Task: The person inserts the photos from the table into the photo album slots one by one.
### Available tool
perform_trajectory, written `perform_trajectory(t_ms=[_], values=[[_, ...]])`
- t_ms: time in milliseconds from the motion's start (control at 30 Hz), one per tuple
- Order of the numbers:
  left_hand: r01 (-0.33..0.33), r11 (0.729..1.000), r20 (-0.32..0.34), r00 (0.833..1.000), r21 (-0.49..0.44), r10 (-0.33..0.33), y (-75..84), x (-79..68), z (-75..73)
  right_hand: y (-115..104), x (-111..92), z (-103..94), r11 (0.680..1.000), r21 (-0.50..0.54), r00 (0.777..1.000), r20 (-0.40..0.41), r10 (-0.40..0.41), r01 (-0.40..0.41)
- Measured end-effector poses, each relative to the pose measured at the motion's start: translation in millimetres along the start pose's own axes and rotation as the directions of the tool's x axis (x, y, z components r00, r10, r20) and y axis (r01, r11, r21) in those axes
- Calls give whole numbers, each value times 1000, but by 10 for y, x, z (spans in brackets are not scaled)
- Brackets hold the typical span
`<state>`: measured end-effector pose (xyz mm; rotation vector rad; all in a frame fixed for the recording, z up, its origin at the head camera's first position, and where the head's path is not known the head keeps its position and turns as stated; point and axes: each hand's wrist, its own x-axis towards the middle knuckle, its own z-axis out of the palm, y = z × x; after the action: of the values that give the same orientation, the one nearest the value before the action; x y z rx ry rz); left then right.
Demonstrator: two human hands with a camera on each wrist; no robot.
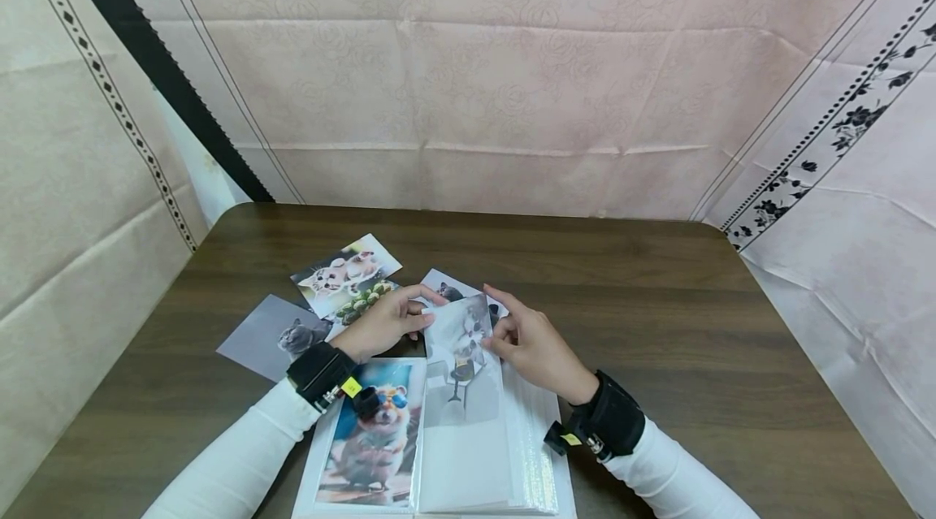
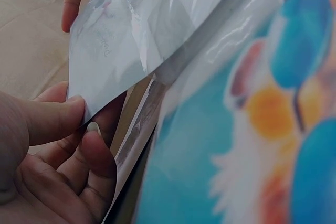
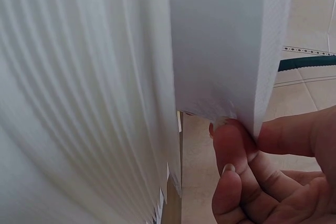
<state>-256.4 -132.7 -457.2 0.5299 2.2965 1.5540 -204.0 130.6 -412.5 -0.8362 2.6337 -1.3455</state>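
A photo album [image 1: 468,470] lies open at the table's near edge, with clear sleeves on its right side. Between my hands is a pale grey photo [image 1: 471,332] of a whitish animal and a glass; its lower part lies in the top sleeve. My left hand [image 1: 391,320] pinches its left corner, thumb [image 2: 55,121] on the front face. Opposite, my right hand [image 1: 537,344] pinches the right edge [image 3: 257,103] between thumb and fingers. Whether that grip takes in the sleeve's film as well, I cannot tell. The left page shows a picture of an animal in sunglasses [image 1: 373,446].
Left of the album lie loose photos on the brown table [image 1: 658,324]: a grey one [image 1: 263,336] and a colourful one [image 1: 347,271]. Another photo [image 1: 446,283] is partly hidden behind the held one. Patterned cloth [image 1: 475,97] hangs behind the table.
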Motion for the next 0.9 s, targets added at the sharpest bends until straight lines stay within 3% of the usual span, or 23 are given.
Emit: perform_trajectory(t_ms=[333, 900], values=[[7, 1000, -14, 1000, 18, -7, 14, 4, 3, 13, 10, -9, 1000, 8, 1000, 7, 12, -12], [-34, 999, 29, 999, 17, 33, 10, -16, 13, 10, 8, -4, 1000, 29, 1000, 4, 12, -12]])
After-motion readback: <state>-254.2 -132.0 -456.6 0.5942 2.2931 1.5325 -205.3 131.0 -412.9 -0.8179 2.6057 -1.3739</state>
